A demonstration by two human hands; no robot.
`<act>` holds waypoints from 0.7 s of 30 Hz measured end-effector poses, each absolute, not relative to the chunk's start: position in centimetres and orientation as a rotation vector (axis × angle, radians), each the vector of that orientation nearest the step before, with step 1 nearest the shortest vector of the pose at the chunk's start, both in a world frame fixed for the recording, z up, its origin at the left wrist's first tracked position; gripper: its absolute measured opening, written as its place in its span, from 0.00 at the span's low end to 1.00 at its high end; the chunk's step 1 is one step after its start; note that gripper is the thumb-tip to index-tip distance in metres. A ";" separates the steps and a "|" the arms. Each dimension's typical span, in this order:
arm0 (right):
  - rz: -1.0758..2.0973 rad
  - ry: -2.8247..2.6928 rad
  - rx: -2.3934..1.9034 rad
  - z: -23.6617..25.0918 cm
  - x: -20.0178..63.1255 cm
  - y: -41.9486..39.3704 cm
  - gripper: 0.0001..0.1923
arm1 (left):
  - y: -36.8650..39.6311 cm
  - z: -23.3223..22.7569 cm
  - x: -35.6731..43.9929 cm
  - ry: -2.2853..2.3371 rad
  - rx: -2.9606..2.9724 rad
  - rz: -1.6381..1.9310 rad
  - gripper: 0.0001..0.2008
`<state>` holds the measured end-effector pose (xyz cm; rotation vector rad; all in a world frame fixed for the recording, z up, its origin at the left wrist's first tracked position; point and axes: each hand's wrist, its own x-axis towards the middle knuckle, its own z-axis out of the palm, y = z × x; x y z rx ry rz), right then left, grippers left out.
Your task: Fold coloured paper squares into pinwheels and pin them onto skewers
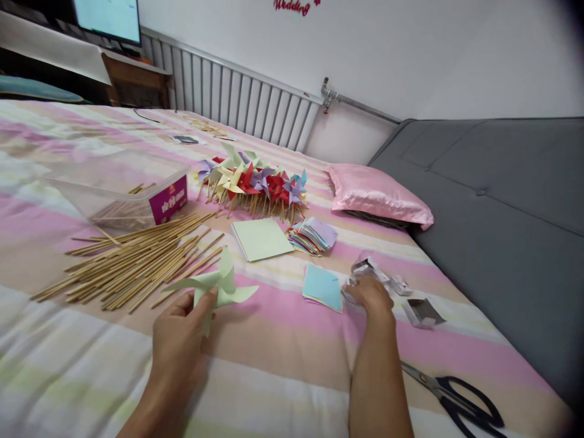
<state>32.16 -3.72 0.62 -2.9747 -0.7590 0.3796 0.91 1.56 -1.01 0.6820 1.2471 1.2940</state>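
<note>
My left hand (180, 334) pinches a folded pale green paper pinwheel (214, 286) just above the striped bed cover. Off to the right, my right hand (371, 296) rests on the cover with its fingers in a small clear container (365, 267); what they touch is hidden. A stack of light blue paper squares (323, 287) lies just left of that hand. A heap of thin wooden sticks (132, 261) spreads out beyond my left hand.
Finished coloured pinwheels (255, 182) lie in a pile farther back, with green sheets (260, 238) and a fan of mixed paper squares (314, 235) in front. A clear plastic box (118, 191) holds more sticks. Black scissors (460, 398) lie near right. A pink pillow (378, 194) sits by the grey headboard (497, 201).
</note>
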 end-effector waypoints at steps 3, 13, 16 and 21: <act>0.423 -0.844 -2.969 0.0 32.3 -3.5 0.18 | 1.6 -1.0 0.9 1.212 0.635 1.262 0.14; 0.349 -0.797 -2.980 0.5 31.8 -3.5 0.13 | 1.4 -0.7 0.9 1.206 0.613 1.263 0.15; 0.337 -0.800 -2.990 0.5 31.8 -3.5 0.13 | 1.4 -0.7 0.9 1.214 0.608 1.258 0.16; 0.358 -0.913 -2.984 0.2 31.9 -3.5 0.15 | 1.5 -0.8 1.0 1.212 0.598 1.240 0.18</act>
